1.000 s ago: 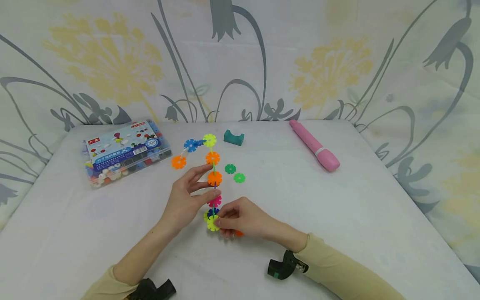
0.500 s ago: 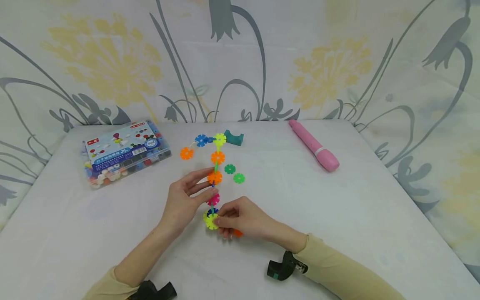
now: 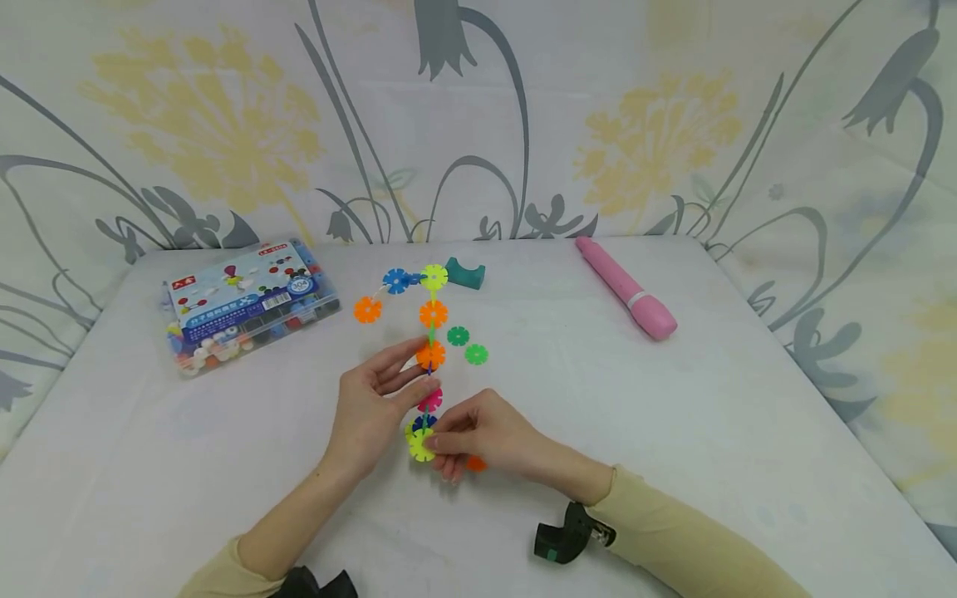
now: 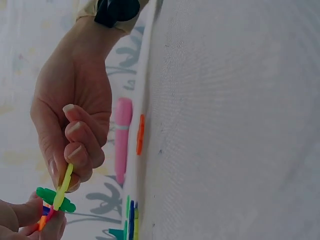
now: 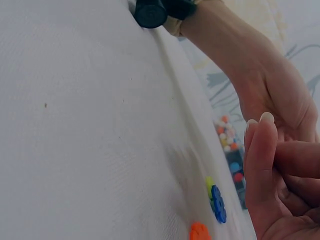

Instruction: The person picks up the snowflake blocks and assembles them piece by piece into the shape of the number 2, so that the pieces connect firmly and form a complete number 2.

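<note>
A chain of slotted snowflake discs (image 3: 433, 315) in orange, pink, yellow and blue stretches away from the two hands. My left hand (image 3: 366, 411) holds it with thumb and fingers around the nearer orange disc (image 3: 430, 356) and the pink disc (image 3: 431, 401). At the near end, thumb and forefinger of my right hand (image 3: 489, 436) pinch a yellow disc (image 3: 421, 447). The left wrist view shows this yellow disc (image 4: 63, 187) set crosswise against a green disc (image 4: 46, 193) between the hands. In the right wrist view, my right fingers (image 5: 261, 170) hide the joint.
A dark blue disc (image 5: 218, 204) and an orange disc (image 3: 476, 464) lie on the table near the hands. Two green discs (image 3: 476, 355) lie right of the chain. Farther back are a teal curved block (image 3: 465, 274), a pink tube (image 3: 626, 288) and a parts box (image 3: 250, 303).
The chain's far end has swung right and then slightly back left, ending right of its earlier place. Both hands keep their hold and have barely moved.
</note>
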`<state>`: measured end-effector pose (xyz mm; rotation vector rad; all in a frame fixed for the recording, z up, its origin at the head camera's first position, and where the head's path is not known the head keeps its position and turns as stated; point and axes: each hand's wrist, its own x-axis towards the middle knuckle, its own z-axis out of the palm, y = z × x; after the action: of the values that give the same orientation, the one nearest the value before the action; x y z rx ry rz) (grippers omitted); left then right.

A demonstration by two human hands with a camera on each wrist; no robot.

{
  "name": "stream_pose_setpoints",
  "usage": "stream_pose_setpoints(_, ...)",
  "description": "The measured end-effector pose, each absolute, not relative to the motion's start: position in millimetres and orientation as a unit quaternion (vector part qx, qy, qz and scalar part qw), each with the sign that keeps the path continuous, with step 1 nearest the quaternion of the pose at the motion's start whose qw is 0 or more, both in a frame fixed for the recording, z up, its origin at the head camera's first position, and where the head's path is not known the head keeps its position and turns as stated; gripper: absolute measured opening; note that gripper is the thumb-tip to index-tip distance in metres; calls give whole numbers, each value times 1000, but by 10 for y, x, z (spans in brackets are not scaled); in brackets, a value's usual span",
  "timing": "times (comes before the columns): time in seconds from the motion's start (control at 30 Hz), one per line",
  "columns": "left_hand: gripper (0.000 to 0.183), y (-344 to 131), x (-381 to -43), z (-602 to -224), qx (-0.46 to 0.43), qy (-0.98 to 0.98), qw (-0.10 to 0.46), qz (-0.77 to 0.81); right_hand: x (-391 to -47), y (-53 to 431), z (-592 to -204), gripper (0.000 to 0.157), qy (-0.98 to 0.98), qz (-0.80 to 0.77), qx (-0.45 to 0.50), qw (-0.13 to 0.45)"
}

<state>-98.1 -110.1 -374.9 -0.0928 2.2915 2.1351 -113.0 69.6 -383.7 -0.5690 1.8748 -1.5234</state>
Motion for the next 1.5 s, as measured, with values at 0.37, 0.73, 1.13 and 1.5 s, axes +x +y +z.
stream_pose_setpoints(0.37,48,-1092,-963,-3722,-35,738,-14,673,-1055,657,-3842,16,701,-616,-186,308)
stream_pose_setpoints(0.73,49,-1091,-969,-3716,-40,742,-10,670,-1001,635,-3854,18,690,-640,-161,297)
stream_pose_setpoints(1.13,50,-1122,-967,-3700,-44,736,-16,675,-1108,731,-3816,16,714,-611,-146,310)
stream_pose_setpoints(1.5,49,-1087,-948,-3726,-47,735,-10,676,-1117,717,-3839,16,702,-612,-161,327)
